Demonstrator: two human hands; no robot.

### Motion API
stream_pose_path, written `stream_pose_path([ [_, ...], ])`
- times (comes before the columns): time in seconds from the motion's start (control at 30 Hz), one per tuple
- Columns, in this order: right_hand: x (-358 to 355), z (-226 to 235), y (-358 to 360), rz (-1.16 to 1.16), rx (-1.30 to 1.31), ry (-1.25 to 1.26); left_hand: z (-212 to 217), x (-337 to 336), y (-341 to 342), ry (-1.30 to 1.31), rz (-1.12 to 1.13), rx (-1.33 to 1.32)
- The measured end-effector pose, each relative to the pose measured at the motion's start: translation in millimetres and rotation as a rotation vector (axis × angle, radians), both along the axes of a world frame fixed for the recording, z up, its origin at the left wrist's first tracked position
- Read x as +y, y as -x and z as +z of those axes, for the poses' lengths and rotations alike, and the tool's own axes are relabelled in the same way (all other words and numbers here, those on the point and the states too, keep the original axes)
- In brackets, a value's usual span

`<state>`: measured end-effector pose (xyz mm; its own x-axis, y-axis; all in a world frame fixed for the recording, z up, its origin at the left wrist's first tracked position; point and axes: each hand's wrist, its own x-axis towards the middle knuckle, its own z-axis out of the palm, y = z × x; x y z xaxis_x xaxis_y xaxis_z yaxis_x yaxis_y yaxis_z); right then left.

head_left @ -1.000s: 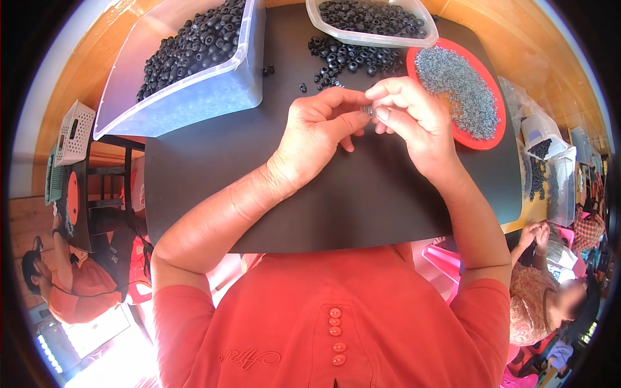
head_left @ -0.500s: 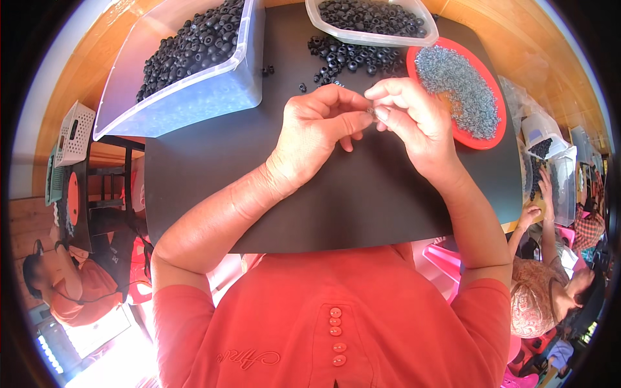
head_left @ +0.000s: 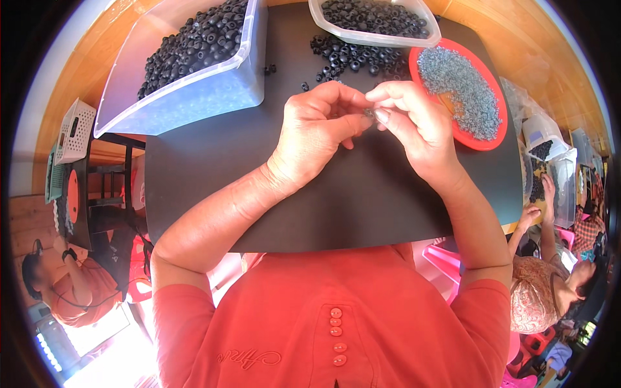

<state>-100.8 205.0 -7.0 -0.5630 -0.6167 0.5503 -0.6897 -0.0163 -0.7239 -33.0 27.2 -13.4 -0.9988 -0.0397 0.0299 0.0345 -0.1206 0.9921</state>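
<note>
Over the middle of the dark table, my left hand and my right hand meet, thumbs and forefingers pinched together. A tiny greyish piece shows between the fingertips, too small to name and mostly covered by them. Just right of my right hand lies a red plate heaped with small blue-grey pieces. Beyond my hands, loose black round pieces with holes are spread on the table, several of them near my left fingertips.
A large clear bin of black round pieces stands at the far left, and a smaller clear tub of them at the back. The dark table ends close to my body. Other people sit at the left and right.
My fingers have shifted slightly around the tiny piece, and both hands stay together in the same place. At the left, the other person's arm has moved.
</note>
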Motion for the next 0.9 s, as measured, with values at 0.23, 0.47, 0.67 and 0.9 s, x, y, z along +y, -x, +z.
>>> stream_pose_path([
  [0.23,0,1,-2,-0.016,-0.007,-0.011,3,0,0,0.019,-0.010,-0.042],
  [0.47,-1,4,-5,-0.035,-0.004,-0.063,0,-2,-2,0.037,-0.005,0.049],
  [0.67,2,2,-5,-0.001,0.010,0.050,2,2,-4,0.065,-0.026,0.078],
  [0.9,1,-1,-1,0.023,-0.293,0.070,7,3,-1,-0.294,0.002,-0.136],
])
